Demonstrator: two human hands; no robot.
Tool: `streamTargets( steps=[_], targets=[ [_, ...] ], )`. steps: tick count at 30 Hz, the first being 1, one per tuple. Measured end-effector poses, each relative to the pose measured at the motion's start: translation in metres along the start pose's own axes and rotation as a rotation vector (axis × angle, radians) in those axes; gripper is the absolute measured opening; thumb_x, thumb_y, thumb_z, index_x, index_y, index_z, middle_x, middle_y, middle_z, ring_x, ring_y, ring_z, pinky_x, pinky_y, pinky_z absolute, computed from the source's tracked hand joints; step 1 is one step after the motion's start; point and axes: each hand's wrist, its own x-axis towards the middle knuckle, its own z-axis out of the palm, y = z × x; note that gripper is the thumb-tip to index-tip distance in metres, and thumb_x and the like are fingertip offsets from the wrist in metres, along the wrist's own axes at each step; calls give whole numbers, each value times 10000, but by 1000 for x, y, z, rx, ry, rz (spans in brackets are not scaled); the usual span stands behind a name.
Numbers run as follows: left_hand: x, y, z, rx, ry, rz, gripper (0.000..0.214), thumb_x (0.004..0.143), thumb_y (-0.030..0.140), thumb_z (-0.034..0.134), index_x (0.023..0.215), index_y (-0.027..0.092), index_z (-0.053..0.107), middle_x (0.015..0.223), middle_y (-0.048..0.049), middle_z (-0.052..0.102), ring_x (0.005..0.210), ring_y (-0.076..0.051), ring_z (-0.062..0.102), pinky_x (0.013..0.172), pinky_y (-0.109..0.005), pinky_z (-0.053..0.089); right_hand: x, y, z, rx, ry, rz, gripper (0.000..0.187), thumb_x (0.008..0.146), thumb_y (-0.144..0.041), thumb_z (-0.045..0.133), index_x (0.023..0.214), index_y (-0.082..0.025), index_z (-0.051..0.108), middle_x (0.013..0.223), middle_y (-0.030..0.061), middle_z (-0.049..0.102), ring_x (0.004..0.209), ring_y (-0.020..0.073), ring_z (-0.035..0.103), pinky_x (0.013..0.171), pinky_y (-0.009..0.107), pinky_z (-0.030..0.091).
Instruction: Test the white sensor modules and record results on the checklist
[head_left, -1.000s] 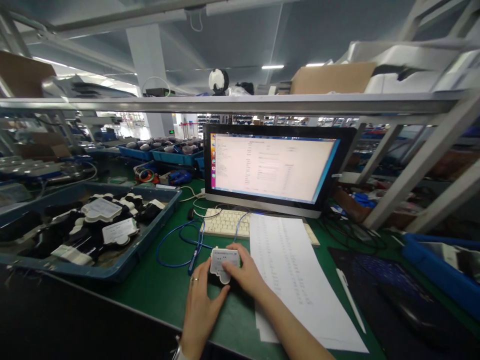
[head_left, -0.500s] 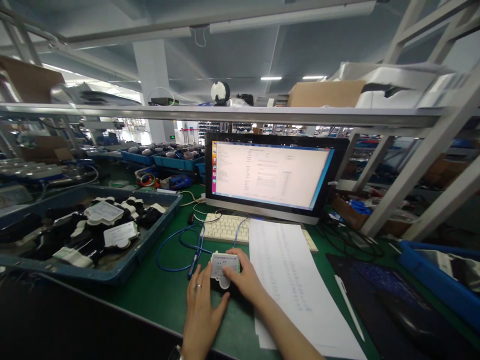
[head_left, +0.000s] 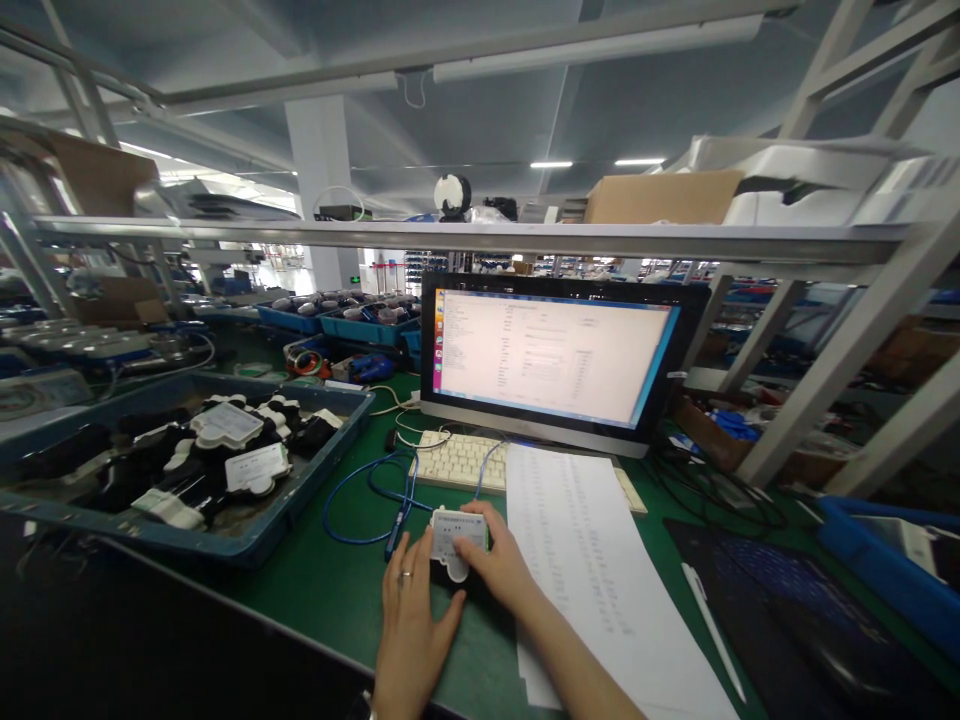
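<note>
A small white device (head_left: 455, 537) with a printed label lies on the green mat in front of the keyboard. My right hand (head_left: 501, 568) grips it from the right, fingers curled over its top. My left hand (head_left: 412, 625), wearing a ring, rests flat on the mat against the device's left side, fingers stretched out. A blue cable (head_left: 375, 490) runs from near the device in loops across the mat.
A monitor (head_left: 551, 355) and pale keyboard (head_left: 465, 462) stand behind the device. Printed sheets (head_left: 592, 560) lie to the right, with a pen (head_left: 712, 615). A blue tray (head_left: 247, 545) of black and white devices sits at left. A shelf (head_left: 480, 238) spans overhead.
The view has shifted slightly; both hands stay at the device. My left hand has flattened and slid a little lower beside it.
</note>
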Motion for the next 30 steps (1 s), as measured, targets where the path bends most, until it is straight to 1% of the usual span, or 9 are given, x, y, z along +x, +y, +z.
streamTargets(
  steps=[5, 12, 17, 22, 30],
  targets=[
    [0, -1, 1, -5, 1, -2, 603, 849, 260, 534, 1408, 229, 311, 1354, -107, 498, 1322, -301, 374, 1044, -539, 369, 1, 1, 0, 14, -18, 10, 364, 660, -328, 628, 1002, -211, 583, 1025, 64, 622, 969, 248, 579, 828, 382, 480],
    [0, -1, 0, -4, -13, -5, 608, 847, 259, 541, 1405, 226, 302, 1358, -112, 488, 1313, -311, 381, 1040, -543, 380, 1, 5, 1, 8, 12, -14, 355, 669, -315, 633, 1007, -214, 589, 1048, 62, 626, 994, 245, 576, 847, 377, 476],
    [0, -1, 0, 1, -3, 3, 606, 847, 262, 536, 1406, 228, 306, 1354, -112, 491, 1310, -308, 389, 1041, -541, 376, 1, 4, 0, 11, -11, 0, 369, 672, -329, 625, 1018, -208, 578, 1056, 71, 616, 992, 247, 576, 848, 382, 477],
    [-1, -2, 1, -8, -9, -3, 619, 847, 268, 540, 1416, 236, 297, 1360, -104, 490, 1319, -301, 378, 1042, -531, 376, 1, 3, 1, 12, 3, 1, 356, 671, -329, 625, 1005, -214, 582, 1036, 62, 625, 966, 241, 584, 820, 367, 486],
    [-1, -2, 1, 6, -15, 0, 611, 847, 253, 541, 1407, 233, 298, 1360, -105, 491, 1314, -302, 380, 1035, -537, 383, 0, 3, 0, 8, -20, 8, 374, 674, -314, 621, 1032, -215, 574, 1035, 58, 627, 945, 231, 587, 805, 357, 489]
  ],
)
